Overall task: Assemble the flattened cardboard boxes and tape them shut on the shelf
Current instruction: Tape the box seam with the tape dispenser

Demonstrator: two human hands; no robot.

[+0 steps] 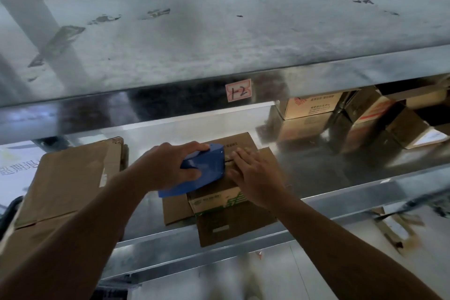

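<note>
Shiny steel shelf [341, 178] here, with a handwritten "1-2" label [238, 90] stuck on the edge of the tier above. Small cardboard box [219, 200] sits mid-shelf on top of a flattened cardboard sheet [231, 229] near the front edge. Left hand [165, 165] is wrapped around a blue tape dispenser [204, 165], which is resting on the box top. Right hand [255, 175] lies flat on the top flaps just beside it, fingers straight. Stack of flattened boxes [65, 178] off to the left, and assembled cartons [309, 107] piled at the back right.
</note>
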